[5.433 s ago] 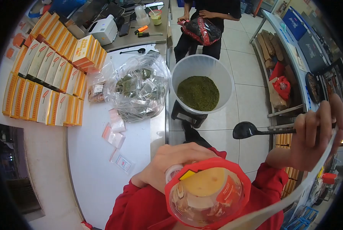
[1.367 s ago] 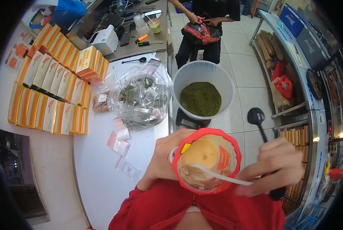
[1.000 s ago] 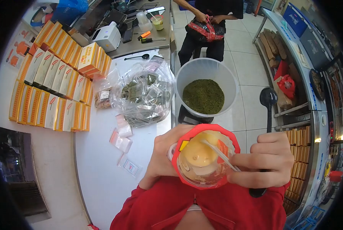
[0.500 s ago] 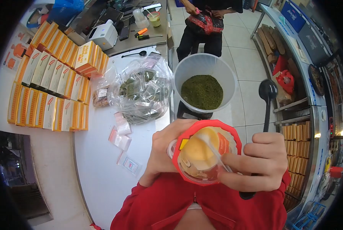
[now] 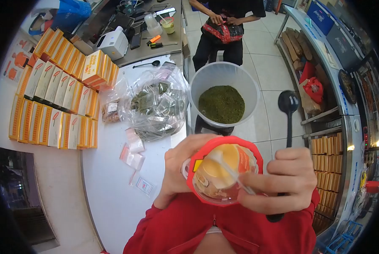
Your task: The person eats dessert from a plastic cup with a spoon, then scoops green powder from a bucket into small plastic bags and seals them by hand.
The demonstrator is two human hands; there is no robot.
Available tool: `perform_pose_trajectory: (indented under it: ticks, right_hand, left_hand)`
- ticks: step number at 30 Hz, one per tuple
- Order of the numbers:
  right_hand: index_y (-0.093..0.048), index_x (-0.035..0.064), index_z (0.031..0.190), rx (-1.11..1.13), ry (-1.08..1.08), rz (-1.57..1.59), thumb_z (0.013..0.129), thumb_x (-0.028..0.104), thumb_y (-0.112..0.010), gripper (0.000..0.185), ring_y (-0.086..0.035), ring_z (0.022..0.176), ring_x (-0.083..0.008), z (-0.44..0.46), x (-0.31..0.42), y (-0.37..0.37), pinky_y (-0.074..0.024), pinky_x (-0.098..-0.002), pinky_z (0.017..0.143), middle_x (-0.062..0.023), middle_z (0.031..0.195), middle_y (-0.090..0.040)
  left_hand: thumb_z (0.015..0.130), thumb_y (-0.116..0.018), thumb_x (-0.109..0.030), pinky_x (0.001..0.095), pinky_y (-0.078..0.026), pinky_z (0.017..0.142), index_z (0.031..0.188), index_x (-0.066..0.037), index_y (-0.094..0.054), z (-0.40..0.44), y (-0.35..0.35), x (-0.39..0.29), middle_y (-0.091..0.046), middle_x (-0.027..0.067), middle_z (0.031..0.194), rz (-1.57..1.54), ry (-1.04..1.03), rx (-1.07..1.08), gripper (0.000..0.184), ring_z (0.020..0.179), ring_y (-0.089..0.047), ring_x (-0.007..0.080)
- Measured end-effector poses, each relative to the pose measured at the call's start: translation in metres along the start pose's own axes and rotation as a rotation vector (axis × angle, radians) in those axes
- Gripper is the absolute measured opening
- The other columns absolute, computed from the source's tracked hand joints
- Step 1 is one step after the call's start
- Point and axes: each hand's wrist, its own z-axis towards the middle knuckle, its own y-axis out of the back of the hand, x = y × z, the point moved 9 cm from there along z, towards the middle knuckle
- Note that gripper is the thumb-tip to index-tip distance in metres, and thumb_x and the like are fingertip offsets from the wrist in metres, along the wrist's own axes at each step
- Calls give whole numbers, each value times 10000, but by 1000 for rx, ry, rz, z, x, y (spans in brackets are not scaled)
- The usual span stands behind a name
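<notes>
My left hand point(image 5: 176, 163) is wrapped round the side of a clear plastic cup with a red rim point(image 5: 226, 140), its opening tilted toward me. Yellowish contents and an orange label show through it. My right hand point(image 5: 289, 180) grips a black plastic spoon point(image 5: 288, 106), bowl upward, while its thumb and fingers pinch a pale translucent straw point(image 5: 227, 167) that reaches into the cup. Just beyond the cup stands a large translucent bucket point(image 5: 252, 86) holding dark green crumbled leaf point(image 5: 221, 105).
On the white table at left lie a clear bag of green packets point(image 5: 155, 110), small sachets point(image 5: 133, 156) and another black spoon point(image 5: 149, 64). Stacked orange-white boxes point(image 5: 56, 91) line the wall. Opposite sits a person with a red-black package point(image 5: 223, 33). Metal shelving point(image 5: 346, 106) stands at right.
The cup and my hands have shifted only slightly, with the spoon's bowl a little further left. Opposite, the person's hands have come closer together on the package, which has tilted.
</notes>
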Motion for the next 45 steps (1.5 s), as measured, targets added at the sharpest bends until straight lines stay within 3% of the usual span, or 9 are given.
perform_pose_trajectory:
  ticks: [6,10,13,19,22,25,32,35,45]
  right_hand:
    - [-654,120,794,68,-98,-27,647,27,-678,176,-276,350,-43,0,-4,7,-144,-205,360,-61,713,-644]
    - [-648,133,788,67,-112,16,626,22,-695,202,-276,361,-43,0,-2,12,-163,-212,368,-56,726,-644]
    - [-644,146,785,13,-90,-48,613,31,-701,214,-286,375,-49,0,8,16,-187,-218,382,-49,739,-643]
    - [-653,96,783,46,-124,-181,563,99,-623,222,-364,390,-53,-11,-3,-5,-215,-186,354,-62,704,-610]
    - [-631,-9,804,-106,-382,102,623,-18,-644,181,-573,487,-134,-23,-24,0,-449,-240,412,-85,709,-623]
    - [-617,-14,804,-130,-533,217,605,-106,-670,226,-611,555,-161,-24,-33,1,-484,-248,462,-97,726,-633]
    - [-543,62,800,-108,-680,315,686,-91,-661,224,-543,550,-115,-35,-41,-9,-412,-209,493,-121,754,-644]
    - [-608,-32,850,-231,-643,357,603,-171,-662,289,-592,564,-87,-39,-44,-1,-384,-193,415,-101,761,-652]
    - [-479,-41,899,-377,-652,527,756,-155,-541,193,-615,708,-154,-51,-54,9,-488,-228,621,-173,773,-610]
  left_hand:
    - [584,-787,-120,345,-503,769,1044,38,-570,-4,10,9,-624,175,1003,-81,21,-138,533,898,-622,284]
    - [573,-792,-112,350,-501,771,1046,44,-568,-6,11,9,-624,178,1000,-74,43,-174,546,897,-621,288]
    - [746,-556,-416,287,-476,761,982,72,-571,-4,11,2,-618,130,933,-32,39,-208,543,822,-609,187]
    - [558,-800,-113,351,-495,781,1039,42,-571,-1,11,7,-622,179,1006,5,-7,-169,555,898,-620,287]
    - [549,-805,-127,348,-493,780,1036,33,-575,0,12,-12,-624,176,1005,74,-349,-160,562,898,-621,285]
    - [544,-802,-134,344,-492,772,1036,23,-578,-1,14,-7,-626,170,1003,97,-307,-148,563,896,-622,282]
    - [555,-790,-139,345,-489,765,1033,15,-580,-2,15,0,-626,166,998,133,-267,-142,545,886,-622,281]
    - [553,-790,-141,342,-488,764,1032,17,-578,-4,15,3,-625,165,996,141,-230,-136,547,882,-622,280]
    - [545,-790,-148,333,-485,758,1029,20,-575,-6,17,6,-623,164,987,162,-196,-136,556,870,-622,277]
